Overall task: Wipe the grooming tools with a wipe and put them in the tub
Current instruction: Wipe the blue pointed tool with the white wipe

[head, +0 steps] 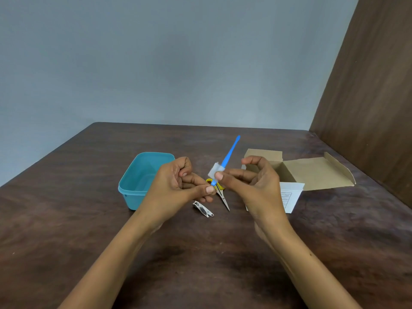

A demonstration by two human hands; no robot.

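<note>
The nail clipper (203,209) and scissors (221,192) lie on the table (66,230), likely unwiped. The left hand (176,188) pinches the blue stick's (229,155) low end. The right hand (256,181) pinches the wipe (215,171) around it, mid-wipe. Next it should go in the empty tub (133,186), just left.

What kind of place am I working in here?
Likely a plain indoor desk or worktable set in a corner: a dark wood-grain table, a bare grey wall behind and a brown wood panel at the right. Nothing marks a bathroom or salon.
</note>
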